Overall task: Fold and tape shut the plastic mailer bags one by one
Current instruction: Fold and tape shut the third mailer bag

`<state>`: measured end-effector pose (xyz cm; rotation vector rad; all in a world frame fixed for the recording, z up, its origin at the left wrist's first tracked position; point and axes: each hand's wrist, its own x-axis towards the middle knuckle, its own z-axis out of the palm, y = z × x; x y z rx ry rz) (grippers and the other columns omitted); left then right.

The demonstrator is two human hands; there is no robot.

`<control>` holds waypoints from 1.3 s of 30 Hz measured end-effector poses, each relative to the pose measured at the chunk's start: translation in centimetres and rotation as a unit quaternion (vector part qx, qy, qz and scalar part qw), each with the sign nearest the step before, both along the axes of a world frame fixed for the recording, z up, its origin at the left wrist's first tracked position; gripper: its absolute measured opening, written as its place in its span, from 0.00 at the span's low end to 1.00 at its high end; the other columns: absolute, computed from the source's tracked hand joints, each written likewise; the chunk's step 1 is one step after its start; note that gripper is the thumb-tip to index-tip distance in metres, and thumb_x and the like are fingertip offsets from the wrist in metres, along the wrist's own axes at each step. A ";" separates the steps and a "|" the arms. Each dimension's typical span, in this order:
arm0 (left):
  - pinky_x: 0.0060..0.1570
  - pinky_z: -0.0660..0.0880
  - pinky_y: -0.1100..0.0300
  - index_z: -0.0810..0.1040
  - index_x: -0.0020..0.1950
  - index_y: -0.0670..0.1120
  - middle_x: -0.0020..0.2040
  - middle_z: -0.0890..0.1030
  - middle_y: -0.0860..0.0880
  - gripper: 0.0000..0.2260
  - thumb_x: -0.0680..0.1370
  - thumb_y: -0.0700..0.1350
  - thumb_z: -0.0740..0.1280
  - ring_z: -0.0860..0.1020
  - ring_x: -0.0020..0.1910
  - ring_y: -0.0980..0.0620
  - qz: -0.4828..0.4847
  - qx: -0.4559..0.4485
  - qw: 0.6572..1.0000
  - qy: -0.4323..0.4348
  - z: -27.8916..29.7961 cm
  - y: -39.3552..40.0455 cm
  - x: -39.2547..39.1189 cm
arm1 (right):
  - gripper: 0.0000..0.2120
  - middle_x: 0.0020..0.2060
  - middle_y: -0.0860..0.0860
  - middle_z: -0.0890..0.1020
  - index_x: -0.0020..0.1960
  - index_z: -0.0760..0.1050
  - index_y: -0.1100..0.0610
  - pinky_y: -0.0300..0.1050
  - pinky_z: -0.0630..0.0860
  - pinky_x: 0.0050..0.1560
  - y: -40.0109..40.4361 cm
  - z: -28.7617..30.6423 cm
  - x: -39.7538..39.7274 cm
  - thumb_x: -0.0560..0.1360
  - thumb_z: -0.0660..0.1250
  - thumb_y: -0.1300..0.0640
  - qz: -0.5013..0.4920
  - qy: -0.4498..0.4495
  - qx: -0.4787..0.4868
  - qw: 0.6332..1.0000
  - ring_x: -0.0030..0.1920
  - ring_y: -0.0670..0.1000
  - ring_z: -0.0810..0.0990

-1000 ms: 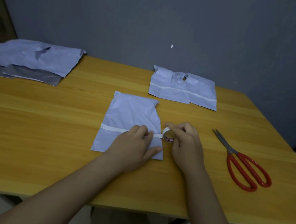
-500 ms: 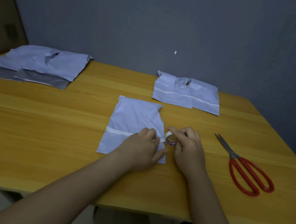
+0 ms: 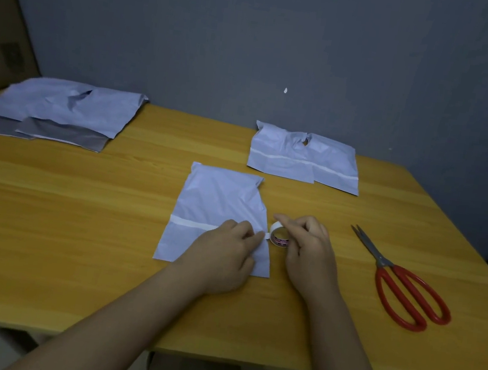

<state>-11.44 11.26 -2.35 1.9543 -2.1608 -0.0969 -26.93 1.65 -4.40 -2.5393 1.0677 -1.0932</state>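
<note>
The right hand [image 3: 309, 255] gripped a small tape roll [image 3: 278, 236], fingers curled over its top, and held it on the bench [image 3: 74, 240] just off the right edge of the folded mailer bag [image 3: 219, 200]. A short stretch of white tape ran from the roll leftward to the left hand [image 3: 223, 253], which lay just beside the right one. The left hand rested on the bag's lower right part, its fingertips [image 3: 250, 232] pressing the tape down near the bag's right edge; the fingers looked bent at the knuckles but gripped nothing that could be made out. Left of those fingertips the tape strip [image 3: 191, 224] already crossed the bag from its left edge.

The step in hand appeared to be the taping of this bag: the strip was laid across but was uncut from the roll. The next move probably called for severing the tape at the bag's right edge. The red-handled scissors [image 3: 403, 286] lay on the bench to the right of the right hand, apart from it, so that hand would likely have to let go of the roll while the left kept the strip pinned.

Beyond the hands, two taped bags [image 3: 301, 161] lay overlapping. Far to the left of the left hand sat a loose pile of mailer bags [image 3: 60, 111], seemingly waiting.
</note>
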 end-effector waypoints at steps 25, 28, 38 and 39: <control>0.45 0.63 0.55 0.67 0.69 0.46 0.61 0.68 0.45 0.19 0.79 0.47 0.51 0.67 0.59 0.44 0.039 0.010 0.992 -0.122 1.2 -0.6 -2.8 | 0.10 0.50 0.49 0.78 0.53 0.79 0.53 0.42 0.67 0.45 -0.5 0.8 -0.3 0.76 0.64 0.63 -0.062 -0.043 0.032 0.997 0.52 0.51 0.73; 0.41 0.60 0.55 0.67 0.66 0.44 0.60 0.67 0.44 0.16 0.80 0.45 0.54 0.67 0.58 0.44 0.034 0.014 0.986 -0.160 1.6 -0.7 -3.6 | 0.11 0.49 0.49 0.78 0.53 0.79 0.54 0.43 0.68 0.42 -1.0 1.2 -0.1 0.75 0.63 0.65 -0.049 -0.011 0.027 0.998 0.52 0.51 0.73; 0.42 0.62 0.58 0.71 0.63 0.40 0.62 0.67 0.42 0.13 0.80 0.41 0.55 0.68 0.58 0.45 0.047 0.065 0.973 -0.217 3.0 -3.4 -6.3 | 0.10 0.46 0.49 0.77 0.52 0.79 0.53 0.46 0.70 0.37 -3.7 2.4 -0.9 0.76 0.63 0.64 0.007 0.062 -0.020 0.998 0.49 0.53 0.74; 0.43 0.62 0.58 0.71 0.62 0.40 0.62 0.67 0.42 0.13 0.80 0.41 0.54 0.68 0.58 0.45 0.046 0.062 0.974 -0.214 3.1 -3.6 -6.2 | 0.11 0.47 0.49 0.77 0.53 0.79 0.53 0.47 0.72 0.39 -3.8 2.4 -1.1 0.76 0.63 0.64 0.011 0.058 -0.006 0.998 0.50 0.52 0.74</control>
